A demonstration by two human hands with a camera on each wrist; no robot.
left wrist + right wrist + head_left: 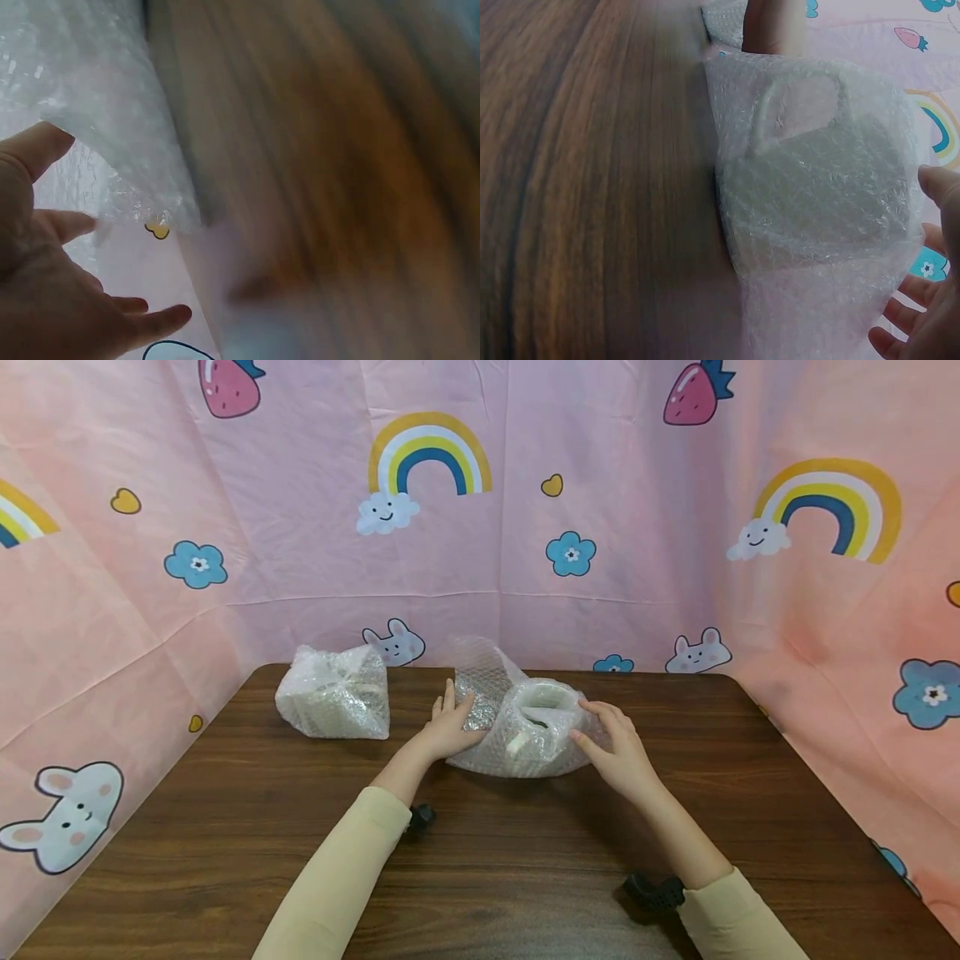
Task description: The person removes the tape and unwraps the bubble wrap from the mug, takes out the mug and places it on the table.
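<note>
A pale mug (543, 695) stands mid-table, partly wrapped in clear bubble wrap (480, 678). Its handle shows through the film in the right wrist view, and a loose flap of wrap rises at its left. My left hand (453, 728) is beside that flap with fingers spread; in the left wrist view its thumb and index finger are right at the film. On the other side, my right hand (621, 756) touches the wrapped mug with its thumb and fingertips, the fingers only loosely bent.
Another bundle in bubble wrap (333, 695) sits at the back left of the dark wooden table (510, 877). A pink patterned cloth (517, 560) hangs behind and along both sides. Black wrist devices (655, 892) are worn near the sleeves.
</note>
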